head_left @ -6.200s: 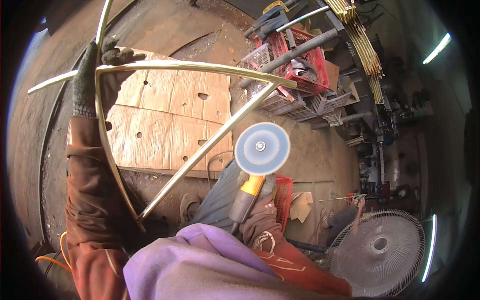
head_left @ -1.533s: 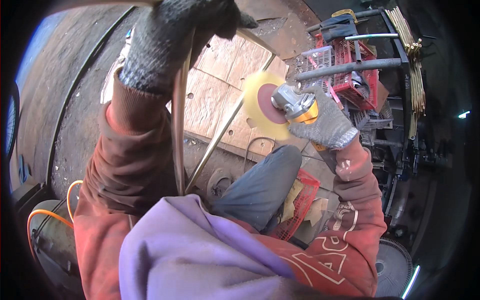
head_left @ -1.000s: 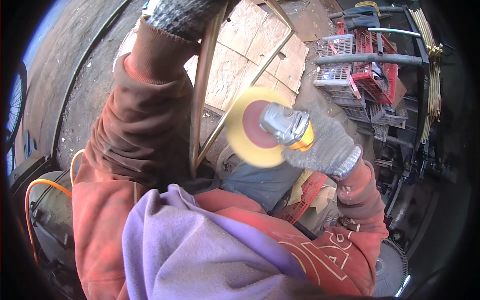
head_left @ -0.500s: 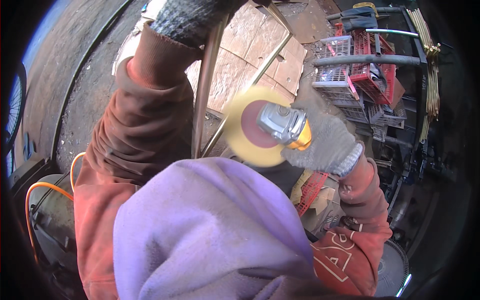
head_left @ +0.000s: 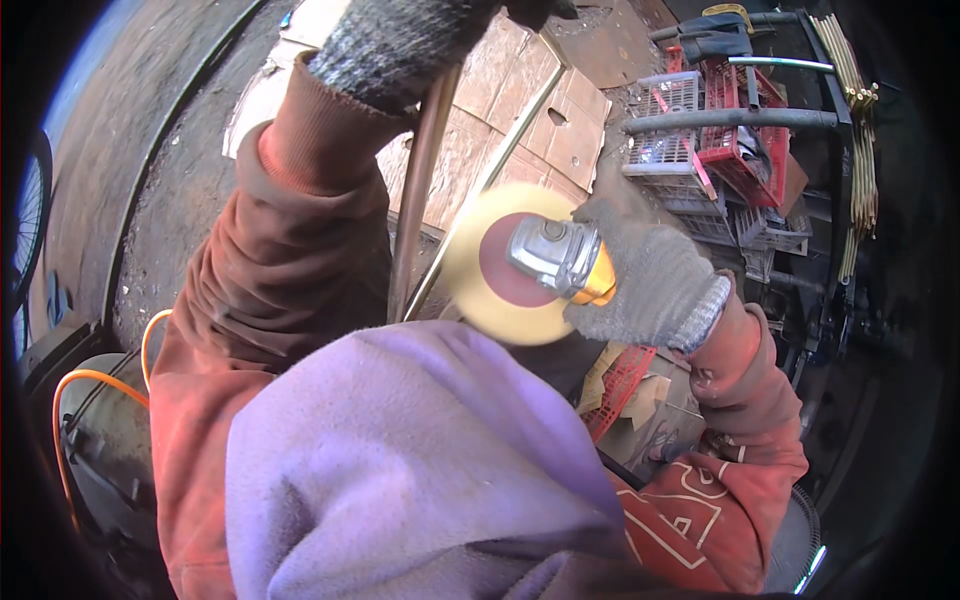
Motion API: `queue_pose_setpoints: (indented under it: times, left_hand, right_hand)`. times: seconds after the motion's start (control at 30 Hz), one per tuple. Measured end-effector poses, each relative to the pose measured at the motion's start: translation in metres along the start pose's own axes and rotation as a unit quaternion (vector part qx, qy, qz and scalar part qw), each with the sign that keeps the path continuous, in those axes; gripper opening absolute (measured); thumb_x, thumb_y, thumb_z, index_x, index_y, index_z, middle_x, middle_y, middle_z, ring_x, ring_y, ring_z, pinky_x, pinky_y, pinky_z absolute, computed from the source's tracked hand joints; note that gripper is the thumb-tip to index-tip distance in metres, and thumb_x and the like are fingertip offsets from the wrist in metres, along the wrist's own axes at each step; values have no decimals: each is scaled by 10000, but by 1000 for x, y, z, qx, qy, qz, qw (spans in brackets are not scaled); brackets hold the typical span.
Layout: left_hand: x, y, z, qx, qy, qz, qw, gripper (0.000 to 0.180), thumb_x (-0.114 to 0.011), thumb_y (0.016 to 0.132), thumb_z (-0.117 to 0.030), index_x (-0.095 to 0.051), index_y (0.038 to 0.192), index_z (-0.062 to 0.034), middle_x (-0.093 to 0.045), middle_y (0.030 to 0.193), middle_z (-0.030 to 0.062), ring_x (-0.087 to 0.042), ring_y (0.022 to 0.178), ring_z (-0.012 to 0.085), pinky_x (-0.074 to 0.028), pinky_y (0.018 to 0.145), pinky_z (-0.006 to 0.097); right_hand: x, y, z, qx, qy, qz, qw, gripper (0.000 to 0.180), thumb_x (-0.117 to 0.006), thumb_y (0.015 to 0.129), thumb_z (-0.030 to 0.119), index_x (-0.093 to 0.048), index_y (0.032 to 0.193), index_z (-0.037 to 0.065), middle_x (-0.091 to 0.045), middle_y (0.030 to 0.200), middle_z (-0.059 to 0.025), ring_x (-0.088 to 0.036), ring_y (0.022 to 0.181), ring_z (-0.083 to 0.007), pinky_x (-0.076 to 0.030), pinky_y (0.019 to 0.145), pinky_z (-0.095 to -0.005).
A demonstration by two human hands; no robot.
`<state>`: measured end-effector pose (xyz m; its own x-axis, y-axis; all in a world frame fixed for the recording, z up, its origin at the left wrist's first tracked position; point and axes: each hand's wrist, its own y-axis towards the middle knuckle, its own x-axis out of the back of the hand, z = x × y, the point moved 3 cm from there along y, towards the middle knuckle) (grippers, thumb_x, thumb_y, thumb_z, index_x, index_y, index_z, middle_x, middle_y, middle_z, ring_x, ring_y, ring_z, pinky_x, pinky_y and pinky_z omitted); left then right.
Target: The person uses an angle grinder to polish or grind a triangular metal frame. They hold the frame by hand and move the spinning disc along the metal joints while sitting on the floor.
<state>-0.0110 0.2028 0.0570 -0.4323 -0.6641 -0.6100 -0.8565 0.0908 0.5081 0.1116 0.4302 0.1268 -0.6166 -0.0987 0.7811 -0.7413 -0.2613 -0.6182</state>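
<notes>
In a grey knitted work glove, my left hand (head_left: pixel 410 45) is closed round the upper end of a brownish metal tube (head_left: pixel 422 165) at the top of the view; part of the fingers lies beyond the edge. A thinner shiny metal bar (head_left: pixel 510 145) slants beside the tube. My gloved right hand (head_left: pixel 650 275) grips an angle grinder (head_left: pixel 555 255) with a silver head and yellow body. Its round yellow disc (head_left: pixel 475 215) with a dark red centre looks blurred, and its left edge overlaps the lower part of the bar; whether they touch I cannot tell.
Flattened cardboard (head_left: pixel 480 95) lies on the floor beyond the tubes. At right, grey crates (head_left: pixel 660 150) and a red crate (head_left: pixel 725 165) stand by a metal rack (head_left: pixel 740 120) with a bundle of brass-coloured rods (head_left: pixel 862 150). An orange hose (head_left: pixel 100 370) curves at lower left. Purple cloth (head_left: pixel 430 430) covers the lower middle.
My left hand has shifted slightly right and down, and the metal tube has tilted with it. The grinder and my right hand have moved slightly down.
</notes>
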Motion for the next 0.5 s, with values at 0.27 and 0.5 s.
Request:
queue_pose_setpoints:
  times: [0.27, 0.5]
  left_hand:
    - [2, -6, -22, -13, 25, -14, 1000, 296, -653, 1009, -265, -660, 1056, 28, -610, 691, 96, -622, 660, 204, -577, 804, 397]
    - [-4, -6, -11, 24, 37, 3, 999, 293, -651, 1009, -265, -660, 1043, 25, -608, 689, 93, -621, 660, 201, -576, 798, 392]
  right_hand:
    - [32, 38, -7, 20, -67, -33, 997, 699, -810, 707, 351, -495, 1236, 21, -688, 924, -299, -695, 951, -482, -562, 824, -515]
    - [27, 44, -22, 90, -96, -84, 988, 798, -846, 669, 368, -522, 1295, -6, -696, 983, -295, -699, 992, -466, -555, 852, -496]
